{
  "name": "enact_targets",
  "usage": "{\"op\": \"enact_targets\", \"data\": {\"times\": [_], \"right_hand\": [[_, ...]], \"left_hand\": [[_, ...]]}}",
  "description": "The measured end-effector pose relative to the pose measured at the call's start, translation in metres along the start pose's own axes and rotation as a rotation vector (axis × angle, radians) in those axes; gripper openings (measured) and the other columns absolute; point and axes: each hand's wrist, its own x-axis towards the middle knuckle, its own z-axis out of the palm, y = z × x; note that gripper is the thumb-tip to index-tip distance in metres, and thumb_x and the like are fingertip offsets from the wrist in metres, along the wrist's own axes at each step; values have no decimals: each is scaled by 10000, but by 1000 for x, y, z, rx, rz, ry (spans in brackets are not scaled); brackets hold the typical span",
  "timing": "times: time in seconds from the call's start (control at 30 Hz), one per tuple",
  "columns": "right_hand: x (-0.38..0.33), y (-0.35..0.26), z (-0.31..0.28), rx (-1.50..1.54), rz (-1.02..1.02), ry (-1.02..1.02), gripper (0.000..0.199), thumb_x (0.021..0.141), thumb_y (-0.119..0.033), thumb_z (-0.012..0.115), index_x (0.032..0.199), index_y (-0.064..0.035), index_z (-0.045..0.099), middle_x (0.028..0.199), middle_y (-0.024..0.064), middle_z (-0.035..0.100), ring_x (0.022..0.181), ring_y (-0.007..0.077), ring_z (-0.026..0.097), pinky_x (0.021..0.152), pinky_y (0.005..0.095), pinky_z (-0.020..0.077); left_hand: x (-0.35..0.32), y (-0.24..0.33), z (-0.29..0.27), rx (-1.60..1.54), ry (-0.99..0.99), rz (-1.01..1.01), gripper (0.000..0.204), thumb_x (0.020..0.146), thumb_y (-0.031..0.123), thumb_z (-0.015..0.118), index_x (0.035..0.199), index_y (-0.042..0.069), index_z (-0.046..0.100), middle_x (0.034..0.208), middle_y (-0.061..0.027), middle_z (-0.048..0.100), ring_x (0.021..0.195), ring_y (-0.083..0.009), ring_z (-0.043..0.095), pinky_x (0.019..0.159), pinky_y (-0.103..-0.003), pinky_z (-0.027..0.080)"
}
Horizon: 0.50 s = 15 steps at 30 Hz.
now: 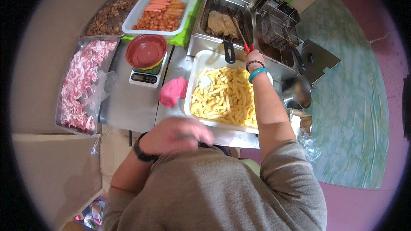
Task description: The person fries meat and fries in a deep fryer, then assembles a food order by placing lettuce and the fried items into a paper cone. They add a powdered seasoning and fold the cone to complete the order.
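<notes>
My right hand (pixel 254 57) is closed around red-handled tongs (pixel 247 42) above the front of a double-basin fryer (pixel 205 45). The tongs' metal arms reach into the left basin, where tan food (pixel 220 22) sits in bubbling oil in a basket with a black handle (pixel 229 51). Whether the tips grip anything is too small to tell. Below my right forearm stands a white tub (pixel 188 98) of pale yellow potato fries (pixel 224 96). My left hand (pixel 177 136), blurred by motion, hovers before my body at the counter's near edge; its fingers are smeared.
A second fryer basket (pixel 274 32) is at right, beside a metal pot (pixel 297 92). Left of the fries lie a pink cloth (pixel 173 92) and a scale (pixel 147 77) bearing stacked bowls (pixel 146 51). Farther left are a tub of sausages (pixel 128 25) and a tray of raw sliced meat (pixel 85 81).
</notes>
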Motion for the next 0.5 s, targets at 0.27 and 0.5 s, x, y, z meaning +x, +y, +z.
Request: {"op": "enact_targets", "data": {"times": [0.27, 0.5], "right_hand": [[-5, -8, -6, -33, -13, -41, 359, 846, -263, 417, 1016, 42, 501, 1017, 211, 585, 965, 309, 573, 804, 374, 464], [-12, -10, -11, -40, -30, -33, 380, 839, -292, 440, 1023, 35, 502, 1016, 208, 585, 972, 308, 568, 818, 376, 457]], "left_hand": [[21, 97, 52, -403, -678, 586, 203, 852, 154, 490, 989, 9, 528, 963, -136, 526, 850, -291, 525, 720, -397, 424], [32, 109, 55, -246, -669, 605, 235, 816, 141, 525, 990, -17, 515, 896, -127, 517, 750, -283, 520, 661, -355, 427]]}}
